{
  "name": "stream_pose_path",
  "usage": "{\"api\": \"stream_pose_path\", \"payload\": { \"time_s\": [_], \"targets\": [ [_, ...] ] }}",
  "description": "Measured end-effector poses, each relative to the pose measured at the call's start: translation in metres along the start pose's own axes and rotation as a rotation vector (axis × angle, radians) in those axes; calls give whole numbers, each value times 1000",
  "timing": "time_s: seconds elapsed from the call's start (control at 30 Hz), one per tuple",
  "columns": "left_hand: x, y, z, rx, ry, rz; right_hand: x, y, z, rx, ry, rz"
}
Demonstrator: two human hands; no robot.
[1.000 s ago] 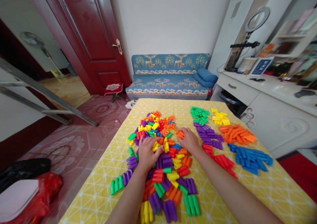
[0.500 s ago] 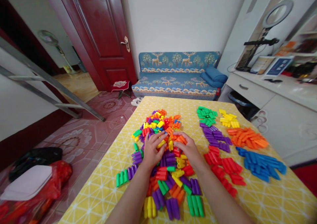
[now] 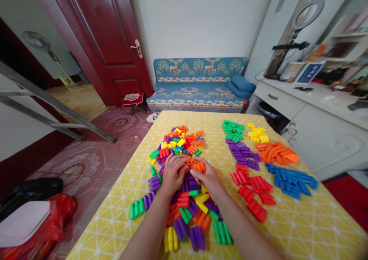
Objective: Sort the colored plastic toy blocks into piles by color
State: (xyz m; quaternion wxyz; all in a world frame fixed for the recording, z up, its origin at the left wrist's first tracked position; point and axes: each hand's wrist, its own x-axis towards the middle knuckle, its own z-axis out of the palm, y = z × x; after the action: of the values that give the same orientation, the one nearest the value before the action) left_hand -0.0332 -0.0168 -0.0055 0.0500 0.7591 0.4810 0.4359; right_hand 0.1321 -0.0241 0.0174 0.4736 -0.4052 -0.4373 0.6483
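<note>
My left hand [image 3: 173, 175] and my right hand [image 3: 209, 178] are close together over a mixed heap of plastic tube-shaped building blocks [image 3: 178, 143]. Orange blocks [image 3: 198, 167] are gripped between them, hollow ends showing. Both hands have curled fingers, with the thumbs on the near side; the left fingertips are partly hidden. Purple blocks [image 3: 188, 183] lie just beneath. Nearer me, a red block [image 3: 183, 200], a yellow block [image 3: 171, 239] and a green block [image 3: 222, 232] lie among the loose pieces.
Sorted piles stand on the right of the yellow cloth-covered table [image 3: 115, 225]: green [image 3: 233, 130], yellow [image 3: 258, 132], purple [image 3: 243, 154], orange [image 3: 278, 153], red [image 3: 253, 191] and blue [image 3: 293, 180]. Behind are a blue sofa [image 3: 198, 93] and a white desk [image 3: 322, 110].
My hands have come closer together and closed on orange blocks, where before they were spread over the heap. The whole view has shifted slightly, so the room appears further left.
</note>
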Motion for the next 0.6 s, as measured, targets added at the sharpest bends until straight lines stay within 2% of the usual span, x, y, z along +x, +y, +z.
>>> {"api": "stream_pose_path", "payload": {
  "time_s": [0.1, 0.23, 0.6],
  "targets": [
    [-1, -2, 1, 22, 5, -20, -5, -5, -3, 107, 94, 8],
    [-1, -5, 3, 51, 19, -27, -9, -13, -11, 255, 79, 33],
    [-2, -9, 5, 44, 23, -37, -19, -17, -38, 211, 114, 3]
  ]
}}
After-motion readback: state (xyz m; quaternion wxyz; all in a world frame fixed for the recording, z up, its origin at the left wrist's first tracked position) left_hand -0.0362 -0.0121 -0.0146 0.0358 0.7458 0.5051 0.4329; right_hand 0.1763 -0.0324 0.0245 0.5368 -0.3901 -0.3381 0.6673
